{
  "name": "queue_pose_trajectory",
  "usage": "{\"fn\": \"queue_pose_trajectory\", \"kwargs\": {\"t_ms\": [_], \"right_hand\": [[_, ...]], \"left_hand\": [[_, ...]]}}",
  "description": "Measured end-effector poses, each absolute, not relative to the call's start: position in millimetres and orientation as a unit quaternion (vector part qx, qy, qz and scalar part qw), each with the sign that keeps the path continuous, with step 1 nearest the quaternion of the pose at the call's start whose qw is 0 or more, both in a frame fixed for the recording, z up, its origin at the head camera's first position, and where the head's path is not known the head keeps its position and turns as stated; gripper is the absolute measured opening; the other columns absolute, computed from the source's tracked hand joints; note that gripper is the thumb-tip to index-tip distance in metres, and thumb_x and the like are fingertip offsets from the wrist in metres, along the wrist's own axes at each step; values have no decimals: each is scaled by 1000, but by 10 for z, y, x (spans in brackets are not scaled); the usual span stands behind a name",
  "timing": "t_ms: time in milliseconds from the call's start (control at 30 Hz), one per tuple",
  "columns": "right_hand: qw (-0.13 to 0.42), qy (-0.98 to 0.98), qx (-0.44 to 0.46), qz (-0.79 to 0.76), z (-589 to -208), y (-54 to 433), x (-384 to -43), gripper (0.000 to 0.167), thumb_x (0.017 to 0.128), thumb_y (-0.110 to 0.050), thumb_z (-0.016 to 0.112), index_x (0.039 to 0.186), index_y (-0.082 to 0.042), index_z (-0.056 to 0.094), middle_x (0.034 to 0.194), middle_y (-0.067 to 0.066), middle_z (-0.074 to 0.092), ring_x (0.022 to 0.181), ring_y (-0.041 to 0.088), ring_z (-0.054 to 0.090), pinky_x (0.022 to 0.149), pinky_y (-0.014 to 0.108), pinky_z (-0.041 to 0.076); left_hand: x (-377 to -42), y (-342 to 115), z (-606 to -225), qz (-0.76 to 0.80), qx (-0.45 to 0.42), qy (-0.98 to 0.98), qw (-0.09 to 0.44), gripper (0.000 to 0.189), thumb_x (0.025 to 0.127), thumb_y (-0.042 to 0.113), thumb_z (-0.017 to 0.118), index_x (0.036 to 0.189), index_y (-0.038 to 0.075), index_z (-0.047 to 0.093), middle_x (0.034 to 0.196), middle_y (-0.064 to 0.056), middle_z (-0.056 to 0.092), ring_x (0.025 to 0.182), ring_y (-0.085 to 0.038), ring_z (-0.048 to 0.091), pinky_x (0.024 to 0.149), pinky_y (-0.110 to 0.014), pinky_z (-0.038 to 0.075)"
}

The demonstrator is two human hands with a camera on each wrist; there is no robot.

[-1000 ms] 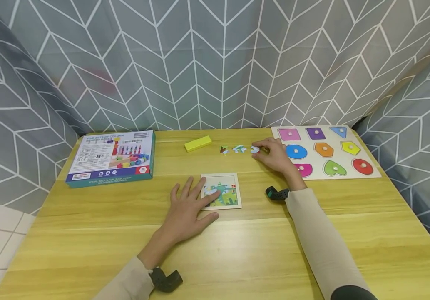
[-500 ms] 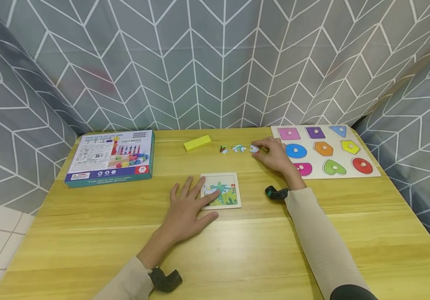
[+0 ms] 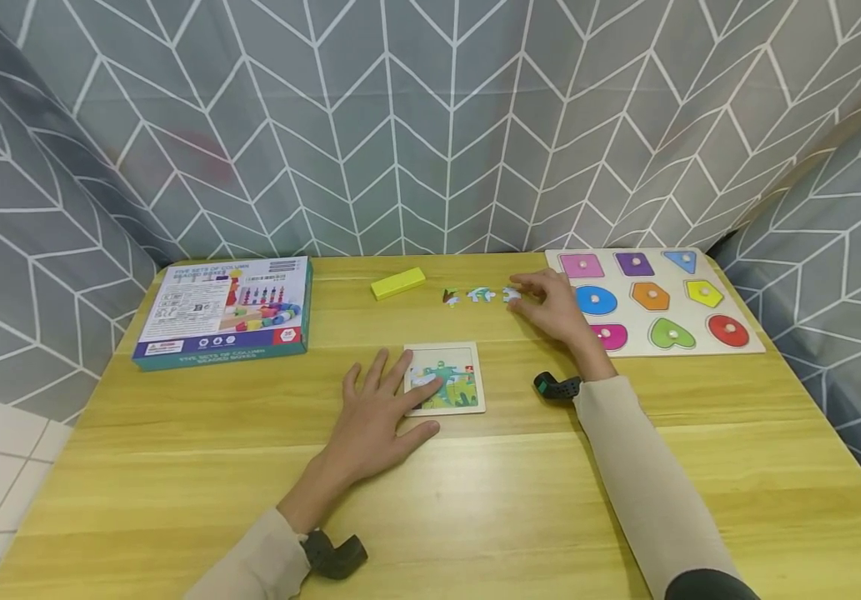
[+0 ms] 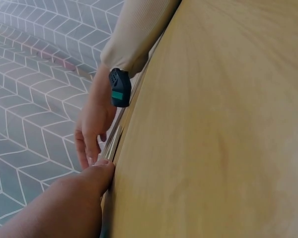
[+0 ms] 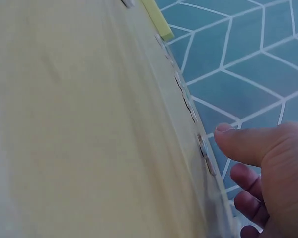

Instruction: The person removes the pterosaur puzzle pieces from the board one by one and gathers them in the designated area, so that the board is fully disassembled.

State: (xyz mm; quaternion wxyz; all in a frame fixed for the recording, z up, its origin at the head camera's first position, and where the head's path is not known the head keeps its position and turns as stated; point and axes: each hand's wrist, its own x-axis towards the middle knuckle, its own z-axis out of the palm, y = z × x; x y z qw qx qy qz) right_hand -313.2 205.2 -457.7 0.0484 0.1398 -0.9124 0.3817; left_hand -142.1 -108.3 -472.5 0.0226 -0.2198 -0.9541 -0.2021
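With its fingers spread, my left hand [image 3: 370, 425] rests on the left part of a small square jigsaw puzzle board [image 3: 480, 379] showing a green dinosaur. Three loose jigsaw pieces lie in a row behind the board: a brown-and-green one [image 3: 450, 297], a teal-and-white one [image 3: 482, 294] and a light-blue one [image 3: 510, 293]. At the right end of that row is my right hand [image 3: 553, 308], thumb and index finger parted around the light-blue piece. In the right wrist view the thumb [image 5: 243, 143] stands apart from the nearest piece [image 5: 205, 153].
A boxed bead set [image 3: 223, 312] lies at the left, and a yellow block [image 3: 397, 283] near the back edge. The knobbed shape board [image 3: 651, 342] is beside my right hand. A patterned curtain [image 3: 415, 125] hangs behind the wooden table [image 3: 475, 517].
My right hand's fingertips have eased slightly back to the right from the light-blue piece, which stays on the table. The left hand has kept its place on the puzzle board.
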Motion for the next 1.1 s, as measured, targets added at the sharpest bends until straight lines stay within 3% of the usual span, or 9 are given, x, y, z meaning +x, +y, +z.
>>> {"fn": "queue_pose_trajectory", "kwargs": {"t_ms": [167,367,533,767,1000,1100], "right_hand": [[56,-907,175,378,-4464,1952,-3064,33,93,-12,74,124,-3,72,115,18,68,106,32,50,93,43,35],[-3,-893,227,389,-4343,1753,-2961,26,94,-8,72,119,-2,74,101,14,68,94,26,56,84,35,48],[-81,-870,292,388,-4276,1601,-2853,23,94,-9,73,116,-6,75,100,8,69,88,22,56,80,32,48],[-175,-824,370,393,-4260,1356,-2712,21,94,-9,72,114,-12,75,108,3,70,90,19,58,82,32,51],[-205,-811,406,367,-4309,1178,-2611,27,93,-3,70,119,-10,75,109,4,69,98,19,56,91,32,48],[-192,-820,419,340,-4314,1156,-2590,30,93,-4,70,121,-13,76,105,2,68,95,18,52,87,31,45]], "left_hand": [[-1422,-1081,-4720,-203,-219,-954,18,58,96,65,52,151,47,45,171,-6,24,159,-40,12,119,-69,5],[-1426,-1084,-4715,-199,-219,-955,15,58,96,66,52,151,48,43,171,-6,23,159,-40,12,119,-69,6],[-1426,-1082,-4713,-195,-218,-956,13,58,97,66,51,151,49,42,171,-7,22,159,-41,11,119,-69,5],[-1423,-1083,-4716,-192,-219,-956,17,53,100,61,48,151,48,43,171,-7,23,158,-41,12,119,-70,6],[-1417,-1084,-4724,-189,-226,-955,40,43,108,40,41,149,46,47,169,-8,27,157,-44,17,117,-71,10],[-1420,-1085,-4728,-188,-229,-954,48,43,108,39,43,149,46,48,168,-9,29,156,-45,18,117,-72,11]]}}
